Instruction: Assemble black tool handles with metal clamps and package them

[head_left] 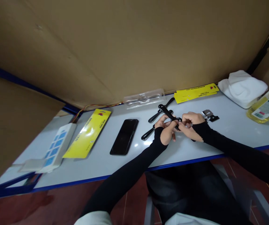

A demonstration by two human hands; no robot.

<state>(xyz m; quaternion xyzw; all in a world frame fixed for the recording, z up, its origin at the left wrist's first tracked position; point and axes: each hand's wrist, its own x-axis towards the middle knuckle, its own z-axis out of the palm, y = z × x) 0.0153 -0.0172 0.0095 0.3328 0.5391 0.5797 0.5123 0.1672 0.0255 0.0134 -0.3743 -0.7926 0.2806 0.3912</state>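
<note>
Head view: on the near left of the table (97, 168) you have a white power strip (62, 140), with a yellow card (87, 134) to its right and a black phone (125, 137) beyond that. Right of the phone, your left hand (166, 131) curls its fingers round a black-handled tool (166, 111), which slants up toward the far left. Your right hand (190, 123) is mostly closed, thumb and fingertips at the tool's near end; you cannot tell exactly what they grip. One black handle (147, 133) lies just left of your left hand; another black tool (154, 116) lies farther off, behind the held one. Shiny metal pieces (210, 116) lie just past your right hand, a bottle of yellow liquid (265, 107) far right. Along the far edge sit clear plastic packaging (145, 98), yellow cards (195, 93) and a white cloth (242, 87).
</note>
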